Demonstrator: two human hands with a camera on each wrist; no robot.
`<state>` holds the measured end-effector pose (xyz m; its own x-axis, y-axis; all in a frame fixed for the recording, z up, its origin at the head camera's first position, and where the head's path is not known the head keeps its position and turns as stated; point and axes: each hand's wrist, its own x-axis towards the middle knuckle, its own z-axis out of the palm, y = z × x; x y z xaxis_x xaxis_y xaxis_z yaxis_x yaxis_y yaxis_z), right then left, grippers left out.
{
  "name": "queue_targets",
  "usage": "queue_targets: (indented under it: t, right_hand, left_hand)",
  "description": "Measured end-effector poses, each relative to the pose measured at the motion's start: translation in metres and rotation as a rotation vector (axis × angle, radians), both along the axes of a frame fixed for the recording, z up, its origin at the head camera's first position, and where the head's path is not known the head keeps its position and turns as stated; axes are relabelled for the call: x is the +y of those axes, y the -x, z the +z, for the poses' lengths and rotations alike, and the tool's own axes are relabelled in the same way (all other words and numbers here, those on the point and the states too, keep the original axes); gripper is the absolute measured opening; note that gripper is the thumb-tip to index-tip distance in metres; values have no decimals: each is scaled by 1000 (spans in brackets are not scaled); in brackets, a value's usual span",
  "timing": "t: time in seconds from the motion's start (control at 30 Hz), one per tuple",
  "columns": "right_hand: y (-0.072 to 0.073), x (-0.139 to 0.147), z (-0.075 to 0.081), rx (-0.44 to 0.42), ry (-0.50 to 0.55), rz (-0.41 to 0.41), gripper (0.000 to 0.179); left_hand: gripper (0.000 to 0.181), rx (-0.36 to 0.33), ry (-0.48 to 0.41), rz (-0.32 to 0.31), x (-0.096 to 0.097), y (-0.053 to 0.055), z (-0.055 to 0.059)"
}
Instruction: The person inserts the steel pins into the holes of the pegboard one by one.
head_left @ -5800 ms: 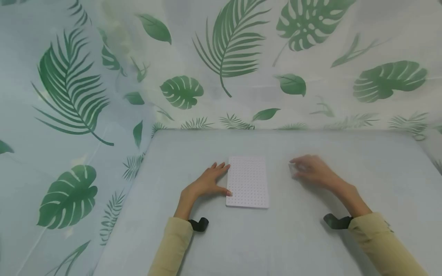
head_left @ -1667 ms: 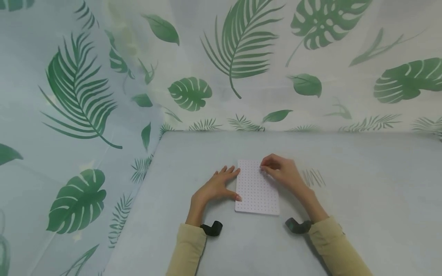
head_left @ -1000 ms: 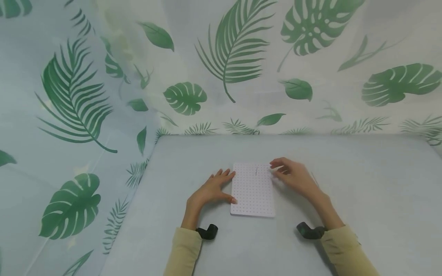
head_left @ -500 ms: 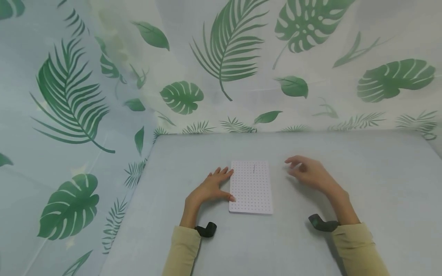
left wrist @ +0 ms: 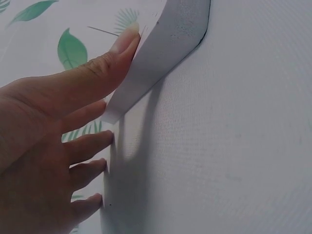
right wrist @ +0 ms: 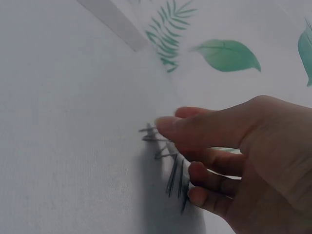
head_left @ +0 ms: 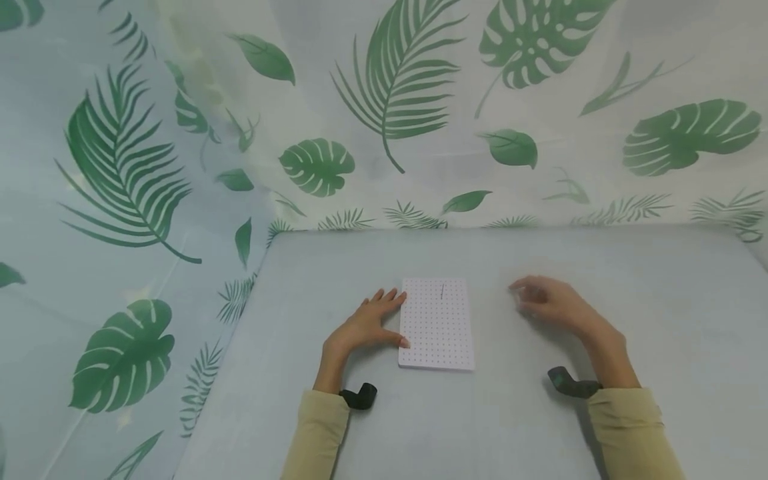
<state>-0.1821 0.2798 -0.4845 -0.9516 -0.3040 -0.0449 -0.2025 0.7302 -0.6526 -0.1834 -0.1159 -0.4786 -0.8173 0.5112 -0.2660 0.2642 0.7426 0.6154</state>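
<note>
A white pegboard point(head_left: 437, 333) with rows of small holes lies on the table in the head view. One thin dark metal pin point(head_left: 443, 291) stands up near its top; the left wrist view shows the same pin point(left wrist: 102, 30) sideways. My left hand point(head_left: 366, 325) is spread against the board's left edge, thumb and fingertips touching it. To the right of the board, my right hand point(head_left: 555, 305) is low over the table, fingers loosely bent, a gap showing between thumb and forefinger. Several thin metal pins point(right wrist: 173, 175) lie by its fingertips, partly hidden behind the fingers.
A pale table point(head_left: 480, 427) spreads under both hands. White cloth point(head_left: 540, 187) printed with green leaves hangs behind it and on the left. Black wrist devices point(head_left: 360, 397) sit at the cuffs of the yellowish sleeves.
At the board's upper part, my right hand let go of a pin, which now stands there. That hand then moved right to the loose pins. My left hand stays on the board's edge.
</note>
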Motion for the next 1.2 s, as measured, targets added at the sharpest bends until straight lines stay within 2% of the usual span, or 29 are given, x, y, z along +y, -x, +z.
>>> queue_targets:
  t: [0.23, 0.43, 0.63, 0.9, 1.1, 1.2]
  right_hand:
    - [-3, 9, -7, -33, 62, 37, 48]
    - [-4, 7, -14, -40, 42, 44, 55]
    - [0, 6, -12, -29, 28, 35, 50]
    - [2, 7, -10, -76, -2, 23, 49]
    - [3, 11, -15, 0, -9, -8, 32]
    - [3, 11, -15, 10, -8, -26, 31]
  left_hand:
    - [99, -6, -14, -9, 0, 0, 1]
    - [99, -17, 5, -8, -4, -2, -1]
    - [98, 0, -15, -12, -4, 2, -4]
    - [98, -3, -14, 10, -2, -1, -2]
    - [98, -4, -21, 11, 0, -4, 1]
    - [98, 2, -11, 0, 1, -5, 1]
